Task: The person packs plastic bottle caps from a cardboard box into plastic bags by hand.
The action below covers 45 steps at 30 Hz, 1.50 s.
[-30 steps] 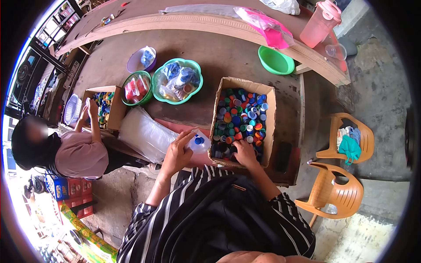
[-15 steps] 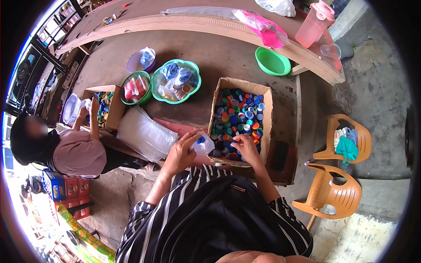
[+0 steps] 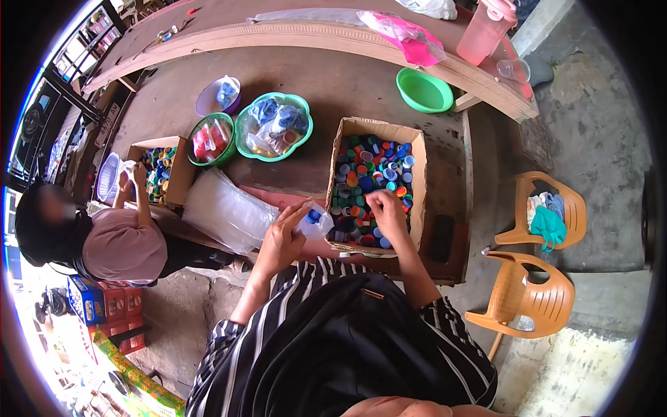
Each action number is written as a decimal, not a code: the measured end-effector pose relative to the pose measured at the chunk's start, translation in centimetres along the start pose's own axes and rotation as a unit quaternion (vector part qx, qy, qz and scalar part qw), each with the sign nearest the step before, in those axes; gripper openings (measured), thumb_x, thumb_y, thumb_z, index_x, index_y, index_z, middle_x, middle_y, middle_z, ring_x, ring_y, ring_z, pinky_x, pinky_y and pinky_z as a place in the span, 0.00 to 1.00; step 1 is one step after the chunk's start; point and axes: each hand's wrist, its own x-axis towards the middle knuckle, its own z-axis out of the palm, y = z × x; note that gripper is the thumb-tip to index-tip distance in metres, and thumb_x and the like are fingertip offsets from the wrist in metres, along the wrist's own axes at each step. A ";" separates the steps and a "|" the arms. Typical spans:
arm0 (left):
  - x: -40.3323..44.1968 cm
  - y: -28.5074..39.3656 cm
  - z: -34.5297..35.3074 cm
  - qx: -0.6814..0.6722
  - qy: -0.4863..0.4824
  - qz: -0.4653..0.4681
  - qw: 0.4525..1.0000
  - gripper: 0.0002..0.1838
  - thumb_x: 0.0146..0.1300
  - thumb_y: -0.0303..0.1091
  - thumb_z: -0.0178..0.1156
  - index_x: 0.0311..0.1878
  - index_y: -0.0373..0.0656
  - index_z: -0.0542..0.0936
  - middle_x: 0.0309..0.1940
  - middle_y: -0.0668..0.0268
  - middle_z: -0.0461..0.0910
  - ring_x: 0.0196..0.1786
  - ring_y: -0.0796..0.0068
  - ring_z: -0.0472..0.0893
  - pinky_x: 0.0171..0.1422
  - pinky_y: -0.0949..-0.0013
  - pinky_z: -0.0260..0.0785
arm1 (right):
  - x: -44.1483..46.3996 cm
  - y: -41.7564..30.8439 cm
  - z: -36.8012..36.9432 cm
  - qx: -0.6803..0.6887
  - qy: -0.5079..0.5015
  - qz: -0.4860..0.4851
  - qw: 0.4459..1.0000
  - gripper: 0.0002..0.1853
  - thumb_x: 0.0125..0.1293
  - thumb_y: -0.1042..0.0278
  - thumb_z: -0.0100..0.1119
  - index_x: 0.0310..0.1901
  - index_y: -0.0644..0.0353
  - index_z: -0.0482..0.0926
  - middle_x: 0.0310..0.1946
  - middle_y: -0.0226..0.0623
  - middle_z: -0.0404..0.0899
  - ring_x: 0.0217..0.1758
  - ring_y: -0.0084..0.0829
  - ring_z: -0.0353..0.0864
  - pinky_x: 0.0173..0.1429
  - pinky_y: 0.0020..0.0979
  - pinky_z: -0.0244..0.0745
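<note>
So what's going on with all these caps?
A person's left hand holds a clear bag with something blue inside. Their right hand is over a box of mixed caps; whether it grips one is unclear. To the left, a co-worker holds something white near a smaller box.

A pink water jug (image 3: 483,35) near a clear plastic cup (image 3: 513,70); two orange chairs (image 3: 549,300), one with a blue-green cloth (image 3: 548,226).

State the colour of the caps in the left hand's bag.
The caps are blue, seen in the head view.
</note>
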 end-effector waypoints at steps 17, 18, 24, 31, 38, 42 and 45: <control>1.1 0.2 0.0 -0.005 -0.012 -0.019 1.000 0.34 0.52 0.15 0.49 0.67 0.41 0.75 0.66 0.53 0.75 0.53 0.57 0.83 0.54 0.66 0.74 | -4.2 5.9 1.8 -0.036 -0.149 0.035 0.988 0.18 0.60 0.67 0.70 0.49 0.57 0.77 0.46 0.37 0.81 0.52 0.40 0.81 0.56 0.44 0.75; 1.1 0.3 0.0 -0.010 -0.017 -0.034 0.999 0.34 0.52 0.16 0.49 0.67 0.41 0.75 0.66 0.53 0.75 0.53 0.57 0.83 0.54 0.66 0.74 | -3.9 5.3 1.7 0.042 -0.142 0.065 0.987 0.16 0.62 0.68 0.68 0.50 0.58 0.76 0.46 0.38 0.82 0.51 0.38 0.82 0.55 0.41 0.76; 2.0 -0.1 0.9 0.029 -0.001 0.012 1.000 0.33 0.52 0.16 0.50 0.66 0.39 0.75 0.64 0.51 0.76 0.54 0.53 0.83 0.54 0.64 0.74 | -0.7 -5.6 -1.5 0.309 -0.015 0.030 0.951 0.14 0.69 0.74 0.63 0.54 0.62 0.75 0.51 0.43 0.81 0.53 0.35 0.84 0.55 0.34 0.78; 2.8 -0.8 1.6 0.015 0.022 0.040 0.999 0.34 0.51 0.15 0.51 0.66 0.39 0.76 0.63 0.53 0.77 0.41 0.65 0.78 0.47 0.68 0.72 | 1.7 -9.5 -1.1 0.083 -0.010 -0.200 0.976 0.19 0.62 0.71 0.68 0.55 0.57 0.79 0.58 0.37 0.79 0.62 0.42 0.76 0.66 0.39 0.68; 1.7 0.1 0.1 0.017 -0.011 -0.021 1.000 0.34 0.52 0.15 0.50 0.67 0.41 0.75 0.65 0.50 0.75 0.60 0.50 0.80 0.58 0.62 0.74 | 2.1 6.2 2.5 -0.091 -0.029 0.027 0.995 0.11 0.62 0.70 0.66 0.46 0.59 0.80 0.45 0.40 0.78 0.54 0.47 0.76 0.58 0.44 0.72; 1.2 1.0 0.4 -0.001 -0.039 -0.065 0.997 0.35 0.53 0.15 0.50 0.68 0.42 0.75 0.66 0.51 0.74 0.59 0.50 0.81 0.55 0.63 0.75 | -0.7 8.2 3.3 -0.192 -0.084 0.021 0.978 0.16 0.55 0.69 0.72 0.46 0.58 0.81 0.47 0.37 0.77 0.56 0.45 0.74 0.58 0.44 0.73; 1.2 0.9 1.2 0.014 -0.029 -0.024 0.999 0.34 0.53 0.15 0.51 0.68 0.43 0.75 0.67 0.52 0.74 0.57 0.50 0.82 0.52 0.64 0.76 | -0.6 8.0 3.4 -0.214 -0.109 0.037 0.970 0.19 0.52 0.70 0.73 0.47 0.57 0.82 0.47 0.36 0.77 0.56 0.45 0.74 0.58 0.44 0.73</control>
